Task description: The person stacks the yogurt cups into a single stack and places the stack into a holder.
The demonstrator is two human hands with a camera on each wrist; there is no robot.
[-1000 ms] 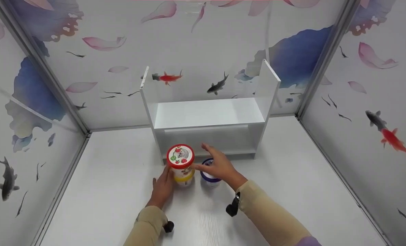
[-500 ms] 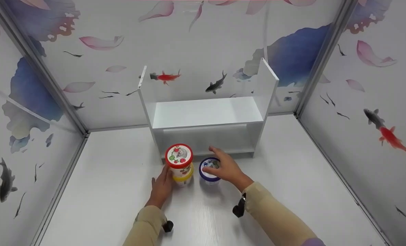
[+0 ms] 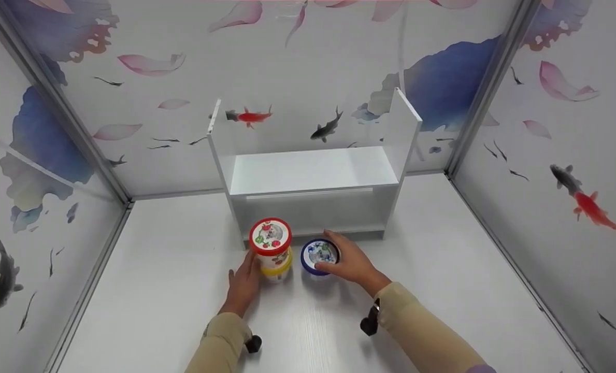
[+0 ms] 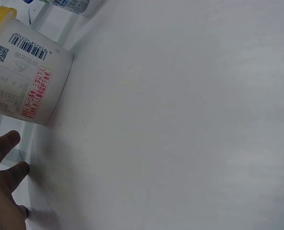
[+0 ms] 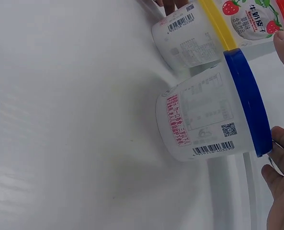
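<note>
A tub with a red lid [image 3: 270, 236] stands on top of a tub with a yellow lid [image 3: 276, 268], left of centre in the head view. Against their left side lies my left hand [image 3: 243, 284], its fingers extended; the left wrist view shows the fingers loosely spread near the yellow-lidded tub. Just right of the stack, a white tub with a blue lid [image 3: 320, 257] rests upright on the table. My right hand [image 3: 352, 263] spans this lid from the right, thumb over its front and fingers behind; the right wrist view shows no firm grip.
Behind the tubs stands a white two-level shelf [image 3: 313, 171] with tall side panels. The white table [image 3: 173, 269] is bounded by printed wall panels with metal corner posts.
My right hand has left the red-lidded tub's side and moved right, down over the blue-lidded tub. My left hand stays beside the stack. The head view has shifted slightly.
</note>
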